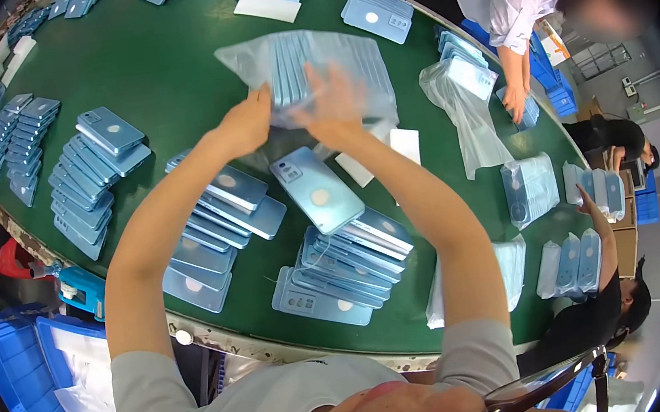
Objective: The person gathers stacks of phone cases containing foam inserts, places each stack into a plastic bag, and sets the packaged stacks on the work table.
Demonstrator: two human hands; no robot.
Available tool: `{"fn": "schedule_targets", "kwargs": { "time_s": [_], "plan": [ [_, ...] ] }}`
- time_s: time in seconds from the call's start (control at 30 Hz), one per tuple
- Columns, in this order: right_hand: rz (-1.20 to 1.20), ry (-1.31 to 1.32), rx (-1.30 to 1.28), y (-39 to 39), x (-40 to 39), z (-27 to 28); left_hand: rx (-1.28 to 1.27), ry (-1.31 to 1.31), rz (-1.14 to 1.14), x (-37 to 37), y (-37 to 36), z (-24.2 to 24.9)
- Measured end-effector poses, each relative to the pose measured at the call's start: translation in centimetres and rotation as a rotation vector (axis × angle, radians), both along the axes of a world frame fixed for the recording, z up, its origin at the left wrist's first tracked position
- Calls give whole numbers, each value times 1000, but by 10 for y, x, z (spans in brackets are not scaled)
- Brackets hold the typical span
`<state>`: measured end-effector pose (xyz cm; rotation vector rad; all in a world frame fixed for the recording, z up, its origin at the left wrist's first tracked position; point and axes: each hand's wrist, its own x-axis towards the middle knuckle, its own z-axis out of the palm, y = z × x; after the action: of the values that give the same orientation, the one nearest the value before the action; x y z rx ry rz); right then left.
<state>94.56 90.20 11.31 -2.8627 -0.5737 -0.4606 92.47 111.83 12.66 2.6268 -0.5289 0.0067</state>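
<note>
A clear plastic bag (368,53) lies ahead of me on the green table, with a row of light-blue phone back covers (289,62) inside it. My left hand (249,122) is closed on the bag's near left edge. Over the bag's near side is my right hand (337,101), its fingers smeared by motion. Just below the hands, a single phone back cover (318,191) with a round white sticker rests on a fanned stack of covers (338,274). White slips (405,151) lie right of it.
More cover stacks stand under my left arm (203,249), at the left (91,180) and at the far edge (377,15). Filled bags (530,190) stand at the right. Across the table, a person in white (519,79) handles covers; another person's arm (604,236) reaches toward bagged covers.
</note>
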Motion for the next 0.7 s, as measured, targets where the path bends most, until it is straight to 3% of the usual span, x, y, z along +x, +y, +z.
{"fn": "schedule_targets", "kwargs": {
  "time_s": [0.1, 0.27, 0.33, 0.4, 0.43, 0.57, 0.63, 0.67, 0.7],
  "plan": [
    [62, -192, 26, -15, 43, -2, 193, 1, 39, 34, 16, 1],
    [258, -2, -191, -90, -15, 11, 277, -10, 138, 22, 46, 5],
    [289, 44, -251, -121, -22, 9, 428, -299, -35, 13, 51, -7],
    [281, 324, -155, -144, -21, 1, 555, -333, -89, 6, 43, 2],
    [386, 153, -149, -143, -25, 12, 685, -381, -133, 5, 38, 12],
    [358, 365, 67, -110, -20, 28, 422, -93, -191, 14, 7, 53],
    [474, 405, 98, -101, -14, 15, 297, -471, -423, 41, -19, 56],
    [472, 410, 100, -98, -16, 12, 297, -466, -425, 52, -25, 44],
    [409, 429, 119, -96, -15, 11, 539, -647, -525, 65, -32, 22]
  ]
}}
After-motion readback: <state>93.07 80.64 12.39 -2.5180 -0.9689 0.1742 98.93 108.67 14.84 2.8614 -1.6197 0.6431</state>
